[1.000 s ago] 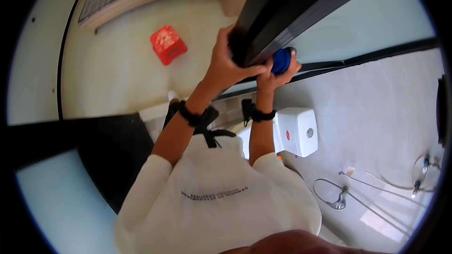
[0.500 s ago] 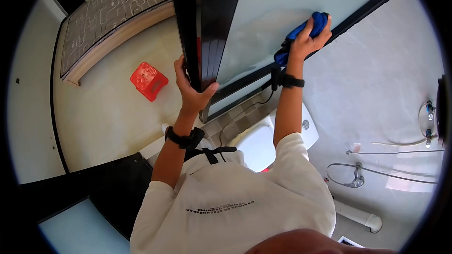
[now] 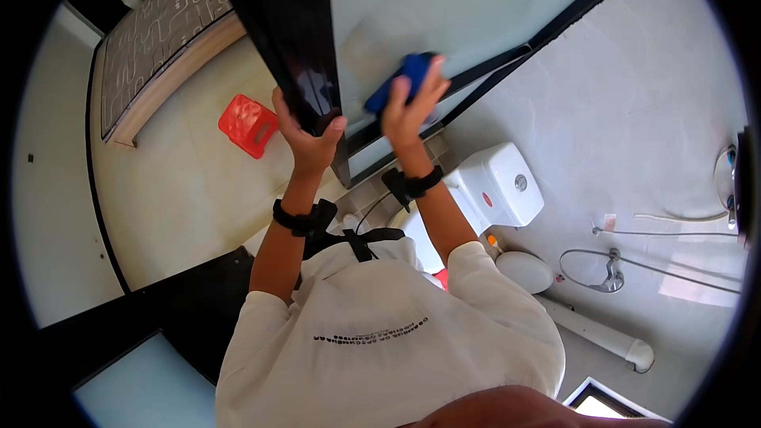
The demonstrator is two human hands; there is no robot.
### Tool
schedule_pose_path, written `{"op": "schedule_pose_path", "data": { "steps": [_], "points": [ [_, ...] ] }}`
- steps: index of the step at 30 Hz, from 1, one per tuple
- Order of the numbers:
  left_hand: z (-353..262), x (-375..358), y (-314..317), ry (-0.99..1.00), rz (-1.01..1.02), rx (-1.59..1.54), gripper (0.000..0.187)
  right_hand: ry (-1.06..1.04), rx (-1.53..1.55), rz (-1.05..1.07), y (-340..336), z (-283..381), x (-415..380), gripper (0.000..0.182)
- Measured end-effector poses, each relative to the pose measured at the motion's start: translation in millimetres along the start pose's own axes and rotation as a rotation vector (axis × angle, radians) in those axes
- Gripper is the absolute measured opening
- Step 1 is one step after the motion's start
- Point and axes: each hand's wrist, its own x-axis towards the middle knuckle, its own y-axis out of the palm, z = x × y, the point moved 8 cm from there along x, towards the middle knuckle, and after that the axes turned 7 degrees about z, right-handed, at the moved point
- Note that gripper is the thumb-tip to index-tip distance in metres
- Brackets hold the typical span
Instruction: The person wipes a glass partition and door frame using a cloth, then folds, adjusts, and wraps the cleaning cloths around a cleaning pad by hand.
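Observation:
My left hand (image 3: 311, 136) grips the end edge of a dark-framed door (image 3: 297, 40), thumb on one side and fingers on the other. With my right hand (image 3: 412, 111) I press a folded blue cloth (image 3: 394, 85) against the frosted glass panel (image 3: 452, 0), near its dark lower rail. The fingers spread over the cloth and are slightly blurred. Black bands sit on both wrists, and a thin cable runs from the right one.
A white toilet (image 3: 495, 186) stands just below my right forearm. On the left a red plastic stool (image 3: 249, 125) rests on the tiled floor, before a bed (image 3: 162, 47). A shower hose and tap (image 3: 612, 271) are mounted on the right wall.
My right hand has slid the cloth left across the glass, toward the door's edge. The door and my left hand have shifted slightly, and more of the toilet shows.

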Motion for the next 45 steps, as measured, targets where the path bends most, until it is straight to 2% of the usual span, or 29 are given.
{"op": "schedule_pose_path", "data": {
  "steps": [1,3,4,5,7,9,11,12,14,17,19,21,23,24,25,27,29,30,31,32,33,35,37,39,40,41,43,45],
  "points": [
    [0.8,0.0,1.5,-0.006,0.012,0.003,0.092,0.012,-0.003,-0.006,-4.0,-9.1,-4.0,0.061],
    [0.0,-0.1,-3.8,0.010,-0.002,0.040,0.090,-0.450,-0.119,0.359,9.5,6.5,-15.2,0.049],
    [1.4,1.1,-4.3,0.005,0.002,0.045,0.090,-0.525,-0.166,0.399,-3.0,15.6,2.2,0.041],
    [1.3,2.2,-3.6,0.024,0.008,0.039,0.090,-0.519,-0.161,0.401,-8.0,5.5,4.6,0.041],
    [0.9,0.7,-4.0,0.030,0.008,0.041,0.089,-0.175,-0.068,0.462,-8.8,-42.1,14.8,0.043],
    [0.1,2.0,-1.8,-0.011,0.042,0.011,0.088,0.063,-0.013,0.311,-19.6,-93.5,12.7,0.046],
    [-3.4,1.2,0.7,-0.028,0.041,-0.010,0.087,-0.006,-0.233,0.123,-40.3,-107.3,19.9,0.054],
    [-3.9,1.2,1.4,-0.043,0.032,-0.010,0.086,-0.009,-0.234,0.119,-41.9,-115.8,23.9,0.054],
    [-5.7,3.9,3.6,-0.057,0.046,-0.020,0.086,0.360,-0.056,0.014,-55.0,-158.1,20.5,0.060],
    [-4.7,8.1,4.3,-0.075,0.087,-0.051,0.087,0.370,0.035,-0.090,-51.7,-171.9,9.6,0.061],
    [2.6,8.5,-4.4,-0.034,0.164,0.167,0.087,0.514,0.240,-0.040,-43.3,-136.4,2.5,0.061],
    [-0.6,11.2,-2.7,-0.049,0.219,0.122,0.088,0.498,0.245,0.037,-36.6,-61.1,-1.6,0.060],
    [-7.5,14.7,0.0,-0.053,0.226,0.081,0.088,0.338,0.354,0.123,-17.1,-13.8,-19.0,0.057],
    [-10.8,16.8,2.7,-0.043,0.239,0.068,0.088,0.384,0.445,0.207,-8.3,5.1,-30.5,0.056],
    [-14.4,16.8,3.8,-0.053,0.237,0.054,0.088,0.436,0.534,0.290,-0.9,19.1,-40.8,0.056],
    [-15.2,17.7,2.7,-0.069,0.260,0.022,0.088,0.443,0.562,0.278,-2.5,22.3,-47.5,0.054],
    [-25.2,25.2,1.7,0.132,0.373,0.055,0.089,0.499,0.511,0.319,-4.5,18.3,-40.3,0.052],
    [-23.6,37.6,-7.6,0.128,0.389,0.034,0.089,0.433,0.464,0.273,-14.0,35.2,-16.7,0.051],
    [-28.1,49.2,-8.0,0.210,0.557,0.126,0.089,0.408,0.427,0.249,-20.5,43.9,3.4,0.050],
    [-32.0,55.3,-5.7,0.296,0.728,0.221,0.089,0.447,0.541,0.209,-29.1,57.7,28.2,0.050],
    [-29.3,67.6,-9.0,0.292,0.764,0.205,0.089,0.492,0.656,0.153,-35.5,72.2,46.1,0.049],
    [-22.1,78.9,4.9,0.271,1.075,0.081,0.098,0.483,0.810,0.123,-31.5,76.8,66.1,0.051],
    [-31.6,74.8,13.5,0.272,1.202,0.091,0.094,0.579,0.867,0.011,-25.7,72.6,52.6,0.051],
    [-26.8,74.5,24.2,0.001,1.192,-0.156,0.087,0.661,0.885,-0.001,-19.8,85.7,36.5,0.047],
    [-27.4,71.7,25.3,-0.004,1.222,-0.186,0.087,0.631,0.545,0.008,-20.1,64.6,10.5,0.040],
    [-24.7,70.2,23.2,-0.022,1.222,-0.204,0.083,0.746,0.380,0.033,-14.8,61.0,-13.7,0.036],
    [-27.1,74.5,24.2,-0.027,1.231,-0.244,0.080,0.914,0.354,-0.082,-11.5,57.3,-63.3,0.035],
    [-32.2,76.6,21.2,0.004,1.250,-0.098,0.078,0.953,0.423,-0.184,-23.1,78.4,-80.8,0.037]
  ]
}}
